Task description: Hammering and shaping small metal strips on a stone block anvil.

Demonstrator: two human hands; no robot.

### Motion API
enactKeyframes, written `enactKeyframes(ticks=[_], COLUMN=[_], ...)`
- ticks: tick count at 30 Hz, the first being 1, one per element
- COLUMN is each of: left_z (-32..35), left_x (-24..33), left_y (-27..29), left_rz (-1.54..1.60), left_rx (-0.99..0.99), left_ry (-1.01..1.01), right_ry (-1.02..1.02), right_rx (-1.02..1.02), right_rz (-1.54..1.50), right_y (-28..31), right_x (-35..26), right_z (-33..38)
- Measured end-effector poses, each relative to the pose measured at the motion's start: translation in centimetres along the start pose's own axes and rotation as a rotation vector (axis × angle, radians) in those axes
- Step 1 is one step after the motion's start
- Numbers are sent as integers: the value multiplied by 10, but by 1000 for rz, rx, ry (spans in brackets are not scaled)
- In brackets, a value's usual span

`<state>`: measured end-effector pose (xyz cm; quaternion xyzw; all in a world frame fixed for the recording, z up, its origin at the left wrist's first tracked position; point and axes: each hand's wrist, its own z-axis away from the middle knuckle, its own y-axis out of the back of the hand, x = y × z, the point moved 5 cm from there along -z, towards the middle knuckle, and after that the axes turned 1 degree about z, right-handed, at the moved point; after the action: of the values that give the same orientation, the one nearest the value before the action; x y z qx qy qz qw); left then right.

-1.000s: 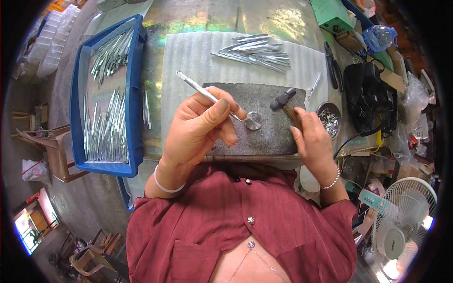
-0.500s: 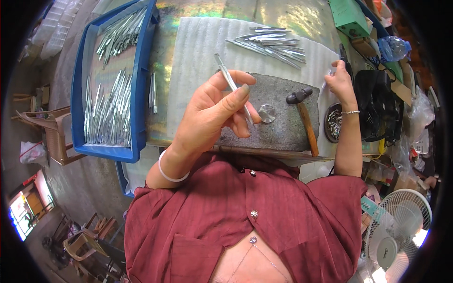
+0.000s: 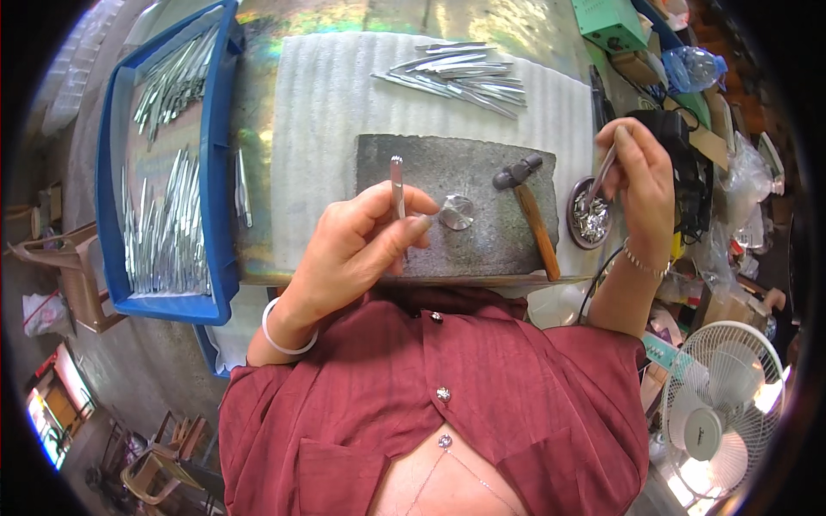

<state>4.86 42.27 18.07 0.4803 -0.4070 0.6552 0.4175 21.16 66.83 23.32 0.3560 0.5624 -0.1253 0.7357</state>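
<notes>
Over the near left part of the block [image 3: 495, 254], the left hand [image 3: 354, 245] has its fingers pinched around a silver rod [image 3: 397, 185]. A hammer [image 3: 535, 224] lies on the block, let go a second ago — the right hand [image 3: 644, 176], now right of the block, pinches a thin metal tool [image 3: 607, 165] over a bowl [image 3: 571, 227] of small metal bits [image 3: 589, 224], so both hands are occupied. Beyond the block lies a pile of rods [image 3: 460, 77].

The thin sticks [image 3: 465, 69] are shiny metal, the blue tray [image 3: 218, 172] smooth plastic, the hammer handle [image 3: 537, 228] wood, the gray slab [image 3: 495, 249] rough.
</notes>
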Motion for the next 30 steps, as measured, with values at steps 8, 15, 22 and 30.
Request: enactKeyframes(ticks=[8,15,22,30], left_z=[6,14,21,21], left_x=[5,1,5,4], left_y=[-16,-13,-20,-29], left_rz=[7,-33,-96,6], left_rx=[-11,115,140,89], left_ry=[-75,-358,-374,-304], right_ry=[-85,130,454,435], right_rx=[-448,-263,-118,-108], right_rz=[-397,-361,19,-27], right_y=[-107,-131,-128,-127], right_x=[-32,-36,-50,-44], right_z=[48,56,62,68])
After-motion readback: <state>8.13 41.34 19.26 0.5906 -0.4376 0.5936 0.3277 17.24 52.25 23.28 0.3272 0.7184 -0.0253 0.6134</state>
